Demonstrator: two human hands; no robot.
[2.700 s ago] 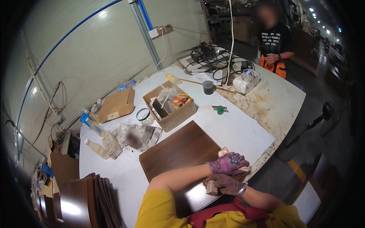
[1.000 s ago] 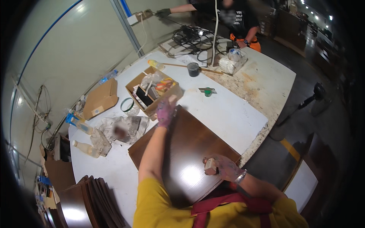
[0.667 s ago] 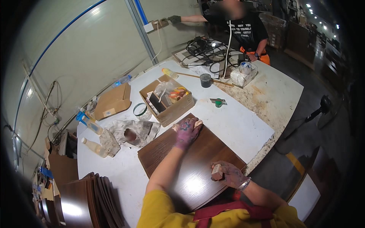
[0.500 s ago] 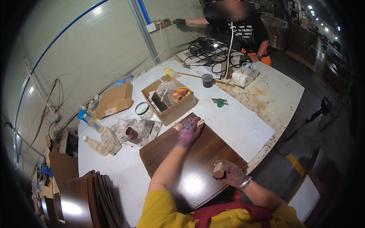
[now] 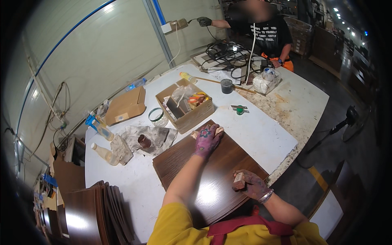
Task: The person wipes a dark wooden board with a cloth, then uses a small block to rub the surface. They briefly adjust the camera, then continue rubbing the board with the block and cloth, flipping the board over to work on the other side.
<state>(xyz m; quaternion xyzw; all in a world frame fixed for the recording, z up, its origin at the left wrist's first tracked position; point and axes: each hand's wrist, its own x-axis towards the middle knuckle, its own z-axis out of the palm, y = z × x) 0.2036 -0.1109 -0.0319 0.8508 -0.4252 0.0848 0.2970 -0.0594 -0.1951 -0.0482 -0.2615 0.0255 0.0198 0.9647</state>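
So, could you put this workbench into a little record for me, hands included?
Left hand: gloved, holding a pale cloth against a dark wood-grain panel
Right hand: gloved, holding a small reddish-brown block
Beyond panel: open cardboard box with assorted items
Left of panel: stained white rag, small brown container on it
Lower left: upright dark panels
Across table: co-worker's gloved hand near a wall socket

Panel [image 5: 232, 157]: dark brown, wood-grained. Left glove [image 5: 207, 141], on panel: purple with floral print. Box [image 5: 198, 117] beyond panel: tan.
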